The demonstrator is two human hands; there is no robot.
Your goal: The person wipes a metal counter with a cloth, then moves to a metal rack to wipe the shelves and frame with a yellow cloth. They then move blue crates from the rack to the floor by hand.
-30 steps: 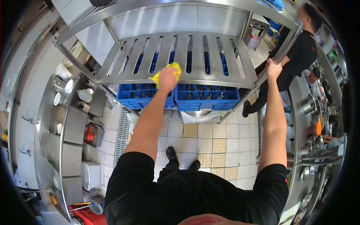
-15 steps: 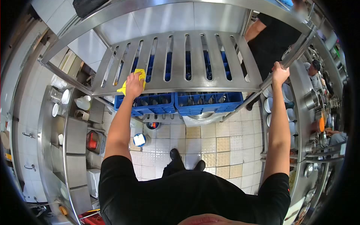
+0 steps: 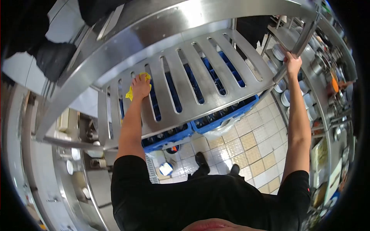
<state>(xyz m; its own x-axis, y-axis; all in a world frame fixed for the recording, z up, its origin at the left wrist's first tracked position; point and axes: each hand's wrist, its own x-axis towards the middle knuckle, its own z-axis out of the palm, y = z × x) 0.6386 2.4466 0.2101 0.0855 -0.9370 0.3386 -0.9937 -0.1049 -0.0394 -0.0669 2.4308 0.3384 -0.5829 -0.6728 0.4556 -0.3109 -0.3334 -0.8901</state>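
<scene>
My left hand (image 3: 141, 87) presses a crumpled yellow cloth (image 3: 145, 76) onto the slotted metal shelf (image 3: 173, 63), toward its left part. Parts of the cloth stick out past the fingers. On the right, my right hand (image 3: 293, 64) is wrapped round the upright metal post (image 3: 304, 40) of the shelving unit, above the shelf's right corner. Blue crates (image 3: 227, 115) with divided compartments sit under the shelf and show through its slots.
A metal beam (image 3: 127, 46) crosses above the shelf. On the tiled floor (image 3: 252, 144) stands a small container (image 3: 166, 168) with something white on top. Metal counters with dishes and pots (image 3: 318, 63) line the right. A dark-clothed person (image 3: 252, 29) is partly visible behind the shelf.
The view has tilted and moved closer to the shelf. My left hand has moved with the cloth farther from the shelf's front edge. My right hand still grips the post.
</scene>
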